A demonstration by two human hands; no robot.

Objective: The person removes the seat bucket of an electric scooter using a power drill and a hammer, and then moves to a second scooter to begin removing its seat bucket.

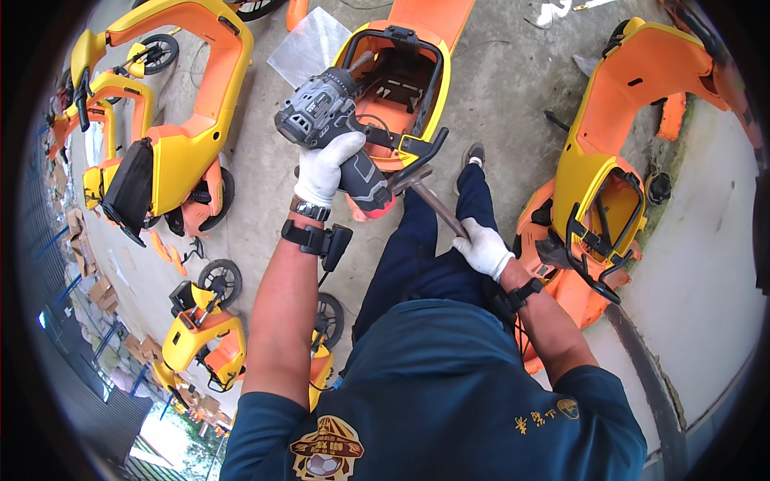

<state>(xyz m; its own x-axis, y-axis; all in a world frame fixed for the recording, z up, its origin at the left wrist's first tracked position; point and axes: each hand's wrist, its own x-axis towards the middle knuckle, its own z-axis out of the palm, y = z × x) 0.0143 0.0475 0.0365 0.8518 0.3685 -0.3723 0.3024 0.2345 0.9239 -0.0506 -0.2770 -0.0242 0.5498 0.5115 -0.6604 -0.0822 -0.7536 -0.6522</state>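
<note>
My left hand [325, 170], in a white glove, is wrapped round the grip of a grey and black cordless drill [314, 111]. The drill's chuck points up and to the right, over the open rear of a yellow and orange scooter body [433, 20]. In my right hand [484, 251], also gloved in white, is the handle of a hammer [439, 207]. Its metal head lies close to the drill's red-edged battery end and below the scooter's black rear rack [433, 152]. Whether the hammer head touches the rack I cannot tell.
At my right stands another yellow and orange scooter body [577, 184]. A larger one [188, 144] is on the left, with a smaller yellow scooter [204, 337] lower down. Beside the front scooter a silvery sheet [309, 44] lies on the concrete floor. Cardboard boxes [103, 294] line the far left.
</note>
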